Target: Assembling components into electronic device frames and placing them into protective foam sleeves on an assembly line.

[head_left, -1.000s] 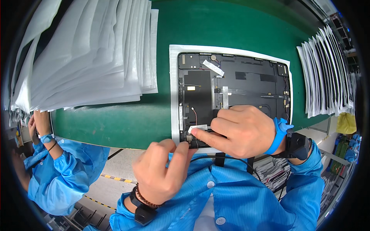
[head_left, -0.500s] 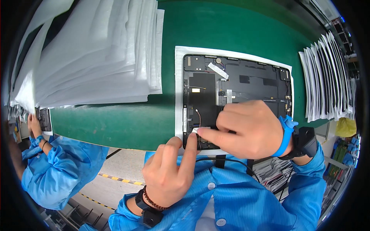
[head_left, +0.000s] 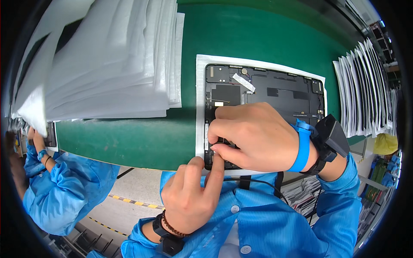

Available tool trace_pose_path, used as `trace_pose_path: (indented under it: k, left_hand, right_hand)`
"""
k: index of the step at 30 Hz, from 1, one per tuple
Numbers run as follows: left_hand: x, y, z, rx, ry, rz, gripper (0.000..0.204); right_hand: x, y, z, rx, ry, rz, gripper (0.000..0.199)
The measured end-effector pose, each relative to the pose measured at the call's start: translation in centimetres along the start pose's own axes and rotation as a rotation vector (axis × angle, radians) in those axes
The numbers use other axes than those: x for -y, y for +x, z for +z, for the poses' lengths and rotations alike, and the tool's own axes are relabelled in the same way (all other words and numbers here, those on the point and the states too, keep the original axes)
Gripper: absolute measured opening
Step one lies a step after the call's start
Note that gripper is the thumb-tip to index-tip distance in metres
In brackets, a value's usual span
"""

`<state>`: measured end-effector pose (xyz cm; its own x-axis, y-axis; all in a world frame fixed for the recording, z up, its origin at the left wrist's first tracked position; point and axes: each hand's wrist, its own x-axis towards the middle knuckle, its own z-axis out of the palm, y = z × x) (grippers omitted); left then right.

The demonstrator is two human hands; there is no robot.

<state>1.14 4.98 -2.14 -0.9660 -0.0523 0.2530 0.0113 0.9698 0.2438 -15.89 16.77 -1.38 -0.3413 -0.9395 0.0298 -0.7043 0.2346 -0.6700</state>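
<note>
A black tablet housing [head_left: 275,79], its inner side up, lies on a white foam sheet [head_left: 200,86] at the bench's near edge. My left hand [head_left: 188,189] reaches in from below. Its index finger stretches to the housing's lower left corner and presses there, the other fingers loosely bent. Over the housing's left part lies my right hand [head_left: 258,135], thumb and forefinger drawn together beside the left fingertip. Whatever they pinch is hidden, as is the thin cable beneath. A strip of whitish tape [head_left: 244,83] sits near the housing's top.
A tall stack of white foam sleeves [head_left: 112,73] covers the left of the green bench [head_left: 129,142]. Upright white sleeves with dark contents [head_left: 359,90] stand in a row at the right. At far left, a co-worker in a blue smock [head_left: 64,189] handles another dark panel.
My right hand has moved left and turned, its thumb and forefinger now pinching over the spot where the thin cable showed. The left index finger stays by the corner.
</note>
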Motion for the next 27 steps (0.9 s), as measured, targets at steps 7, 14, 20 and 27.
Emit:
trace_pose_path:
  k: [7,14,20,27]
  left_hand:
    - [0.05,0.06,0.68,-0.06,0.049,0.068,0.037]
    - [0.03,0.42,0.67,-0.059,0.048,0.106,0.035]
    - [-0.1,0.63,0.54,-0.044,0.059,0.126,0.034]
    - [-0.05,0.92,0.55,-0.014,0.055,0.16,0.031]
  right_hand:
    - [-0.14,0.15,0.16,0.005,0.033,0.018,0.01]
    - [-0.37,0.26,0.26,-0.003,0.025,0.0,0.007]
    - [0.03,0.51,-0.27,0.027,0.074,0.012,0.016]
    - [-0.58,0.28,0.36,0.003,0.031,-0.001,0.006]
